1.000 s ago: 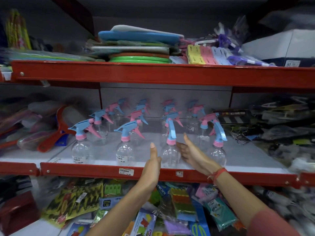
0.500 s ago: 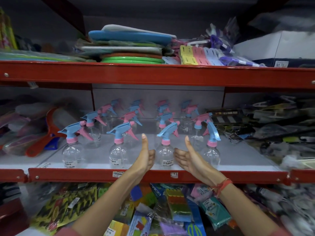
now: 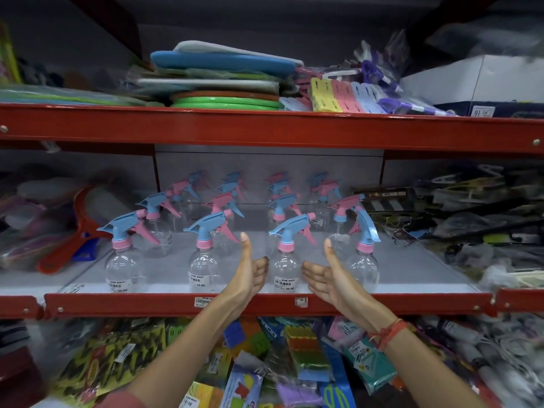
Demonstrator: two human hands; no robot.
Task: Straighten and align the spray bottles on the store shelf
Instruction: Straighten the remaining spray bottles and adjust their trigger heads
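A red-edged metal shelf (image 3: pixel 164 304) crosses the middle of the frame, its grey deck carrying clear spray bottles in four files running back toward the rear panel. The front row has four: the far-left bottle (image 3: pixel 123 265), the second bottle (image 3: pixel 203 265), the third bottle (image 3: pixel 285 260) at centre, and the far-right bottle (image 3: pixel 363 260). The first three have blue trigger heads with nozzles pointing to the left of the frame; the far-right one's head is turned differently, angled toward the lower right. Price labels face forward on the first three. Behind them, further bottles with pink or blue heads recede, blurred.

At the left of the same level lies a red-handled tool (image 3: pixel 73 234) among wrapped goods; at the right, dark packaged items (image 3: pixel 459 219). The upper shelf beam (image 3: pixel 265 128) carries stacked flat boards (image 3: pixel 223 72) and pastel clothes pegs (image 3: pixel 344 94). Below, in the lower frame, hang colourful packets (image 3: pixel 306 354).

The left hand (image 3: pixel 250 272) rises from lower centre, thumb straight up, fingers curled inward just beside the third bottle's left flank; contact cannot be judged. The right hand (image 3: pixel 326 275), with a red thread band (image 3: pixel 388 334) at the wrist, mirrors it, thumb up, fingers extended toward the bottle's right flank, between it and the far-right bottle. Both hands are unclenched and hold nothing.
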